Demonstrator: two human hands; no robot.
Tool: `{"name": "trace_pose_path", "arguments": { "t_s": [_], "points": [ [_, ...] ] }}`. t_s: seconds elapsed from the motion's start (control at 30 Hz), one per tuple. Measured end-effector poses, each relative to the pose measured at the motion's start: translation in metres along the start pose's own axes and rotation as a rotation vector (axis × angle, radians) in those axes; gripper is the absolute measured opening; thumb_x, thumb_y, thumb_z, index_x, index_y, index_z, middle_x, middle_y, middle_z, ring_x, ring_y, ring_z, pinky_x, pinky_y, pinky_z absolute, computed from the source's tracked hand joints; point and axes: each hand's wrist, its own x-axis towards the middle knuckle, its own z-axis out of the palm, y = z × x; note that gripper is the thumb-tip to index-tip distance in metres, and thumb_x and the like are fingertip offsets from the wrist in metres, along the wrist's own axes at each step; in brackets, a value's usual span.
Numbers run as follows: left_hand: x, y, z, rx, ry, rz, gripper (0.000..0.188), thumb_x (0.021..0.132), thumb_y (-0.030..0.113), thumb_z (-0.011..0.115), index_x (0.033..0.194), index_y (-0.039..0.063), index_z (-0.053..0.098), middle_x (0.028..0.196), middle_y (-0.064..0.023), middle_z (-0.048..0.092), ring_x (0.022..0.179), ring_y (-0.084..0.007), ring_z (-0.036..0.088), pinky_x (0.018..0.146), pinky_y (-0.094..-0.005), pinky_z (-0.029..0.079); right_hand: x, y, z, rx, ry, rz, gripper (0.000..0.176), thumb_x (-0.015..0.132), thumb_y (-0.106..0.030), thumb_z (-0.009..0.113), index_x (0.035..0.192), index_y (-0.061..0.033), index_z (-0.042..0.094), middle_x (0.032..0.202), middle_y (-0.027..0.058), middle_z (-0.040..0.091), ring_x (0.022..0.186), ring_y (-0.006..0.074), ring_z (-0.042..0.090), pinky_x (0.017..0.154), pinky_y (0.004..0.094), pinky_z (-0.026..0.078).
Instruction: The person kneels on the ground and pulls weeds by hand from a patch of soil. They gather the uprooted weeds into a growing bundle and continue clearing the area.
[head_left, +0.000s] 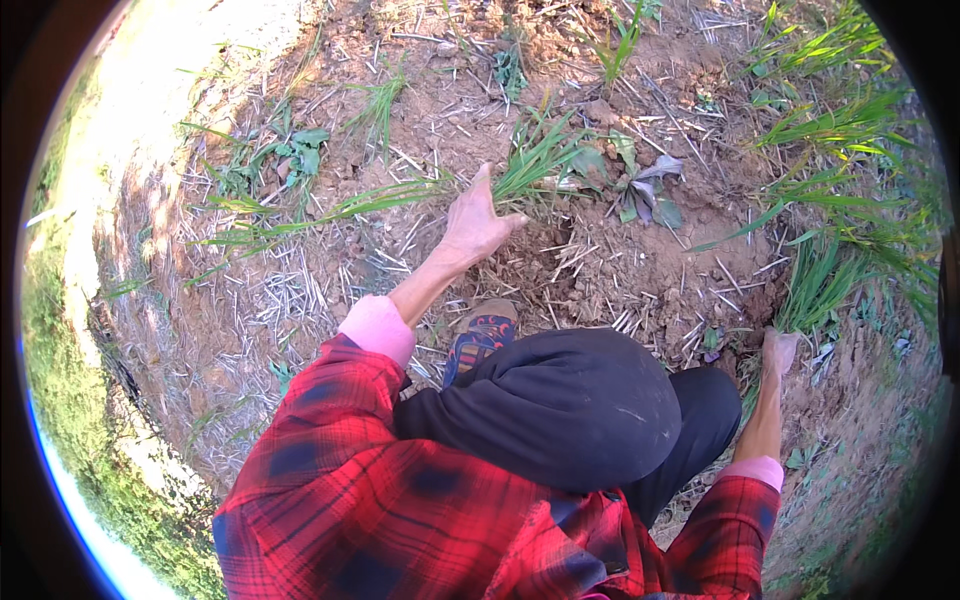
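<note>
My left hand (482, 217) reaches over the soil with thumb and forefinger spread apart, at the base of a tuft of green grass (536, 165). Its other fingers are mostly hidden beneath the palm, so I cannot tell whether they hold any blades. More long blades (375, 199) spread out to the left of the wrist. At the right, my right hand (780, 351) is low at the base of a thick green grass clump (817, 289). Its fingers look closed around the bottom of that clump, where loose dark soil shows.
Dry straw bits (289, 300) lie scattered over the brown soil (675, 259). A broad-leaved weed with purplish leaves (646, 191) grows right of the left hand. Taller grass (840, 127) lines the right side. My shoe (484, 334) is beside my bent knee.
</note>
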Motion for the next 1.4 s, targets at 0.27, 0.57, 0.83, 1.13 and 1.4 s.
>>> {"name": "trace_pose_path", "arguments": {
  "t_s": [0.27,0.57,0.83,1.13,1.4],
  "points": [
    [0.043,-0.001,0.05,0.309,0.237,0.913,0.018,0.066,0.008,0.059,0.082,0.013,0.067,0.094,-0.0093,0.057,0.092,-0.0291,0.054,0.08,-0.0364,0.041,-0.007,-0.01,-0.011,0.061,-0.034,-0.016,0.06,0.069,-0.03,0.06,0.116,0.0032,0.044,0.108,0.0293,0.057,0.103,0.0432,0.054,0.089,0.0446,0.04],
    [0.003,-0.006,0.019,-0.973,-0.064,-0.195,0.031,0.093,0.031,0.051,0.071,0.01,0.059,0.057,0.005,0.042,0.051,-0.0061,0.034,0.048,-0.027,0.029,-0.003,0.003,-0.006,0.137,-0.072,-0.181,0.067,0.07,-0.031,0.06,0.122,0.0064,0.041,0.113,0.0278,0.056,0.106,0.0415,0.053,0.091,0.042,0.039],
    [-0.003,-0.047,-0.028,0.472,0.2,0.376,0.02,0.074,0.011,0.057,0.09,0.005,0.066,0.091,-0.0132,0.064,0.083,-0.0292,0.064,0.069,-0.0383,0.051,0.001,0.004,-0.003,0.067,-0.065,-0.102,0.066,0.07,-0.034,0.061,0.117,0.0094,0.041,0.111,0.0319,0.054,0.104,0.0434,0.053,0.09,0.0421,0.039],
    [-0.005,-0.074,-0.045,0.287,-0.038,0.016,0.027,0.076,0.027,0.052,0.076,0.004,0.067,0.074,-0.0188,0.065,0.072,-0.0342,0.065,0.065,-0.0423,0.05,0.019,0.025,0.011,0.142,-0.226,-0.027,0.07,0.067,-0.029,0.065,0.119,0.0101,0.04,0.116,0.0288,0.054,0.107,0.0408,0.052,0.094,0.0403,0.037],
    [-0.084,-0.235,-0.115,0.128,0.15,-0.445,0.038,0.079,0.022,0.061,0.111,0.003,0.055,0.094,-0.0202,0.065,0.087,-0.0344,0.064,0.08,-0.0423,0.051,0.001,0.014,0.005,0.189,-0.094,-0.1,0.052,0.065,-0.024,0.064,0.103,0.0087,0.049,0.097,0.0211,0.055,0.088,0.0324,0.052,0.079,0.0389,0.039]
  ]
}}
